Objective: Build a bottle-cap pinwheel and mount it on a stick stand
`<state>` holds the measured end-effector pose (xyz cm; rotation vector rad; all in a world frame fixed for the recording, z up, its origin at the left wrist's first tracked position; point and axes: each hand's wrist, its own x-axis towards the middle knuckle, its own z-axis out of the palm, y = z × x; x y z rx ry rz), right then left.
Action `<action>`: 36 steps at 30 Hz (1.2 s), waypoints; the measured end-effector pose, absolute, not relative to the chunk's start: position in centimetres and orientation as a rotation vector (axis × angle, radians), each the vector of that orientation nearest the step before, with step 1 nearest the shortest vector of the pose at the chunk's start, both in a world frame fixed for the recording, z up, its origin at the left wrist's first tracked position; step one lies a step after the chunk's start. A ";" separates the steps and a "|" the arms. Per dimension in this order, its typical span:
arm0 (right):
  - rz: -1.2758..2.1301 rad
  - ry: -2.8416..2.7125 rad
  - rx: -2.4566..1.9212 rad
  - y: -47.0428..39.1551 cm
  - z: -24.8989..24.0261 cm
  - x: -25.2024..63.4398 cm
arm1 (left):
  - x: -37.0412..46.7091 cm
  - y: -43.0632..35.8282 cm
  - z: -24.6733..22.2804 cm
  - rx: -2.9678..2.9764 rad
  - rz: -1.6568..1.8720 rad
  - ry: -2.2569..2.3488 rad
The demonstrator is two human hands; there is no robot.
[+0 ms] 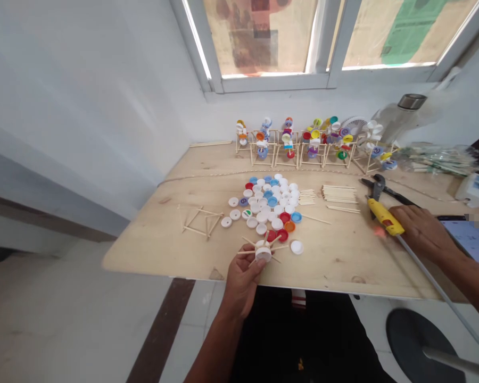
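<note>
Plywood board (335,266) carries everything, and its near edge runs just in front of both hands, with bare wood open along the near left corner and between the hands. Finished stick-and-cap models (309,141) line the far edge under the window. A heap of bottle caps (271,205) fills the middle, a stack of loose sticks (338,194) just right of it and a stick frame (201,219) to its left. The right hand (425,231) lies closed around a yellow glue gun (384,217) near the board's right edge, beside pliers (377,186). The left hand (242,279) pinches a white cap with sticks radiating from it (263,251) between thumb and fingertips, just inside the near edge.
</note>
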<state>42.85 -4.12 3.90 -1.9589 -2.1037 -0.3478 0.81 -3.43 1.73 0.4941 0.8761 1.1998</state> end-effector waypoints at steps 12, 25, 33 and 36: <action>-0.036 -2.339 -2.120 -3.6 3.0 46.1 | 0.8 -3.4 1.6 0.510 1.203 0.831; -0.189 -2.034 -1.848 -7.5 7.0 34.6 | 0.8 -3.4 1.2 0.479 1.224 0.834; 0.116 -2.159 -1.657 -5.5 2.6 21.8 | 0.8 -3.6 1.3 0.512 1.243 0.851; 0.059 -2.201 -1.655 -4.7 1.7 21.3 | 0.8 -3.6 1.1 0.543 1.236 0.889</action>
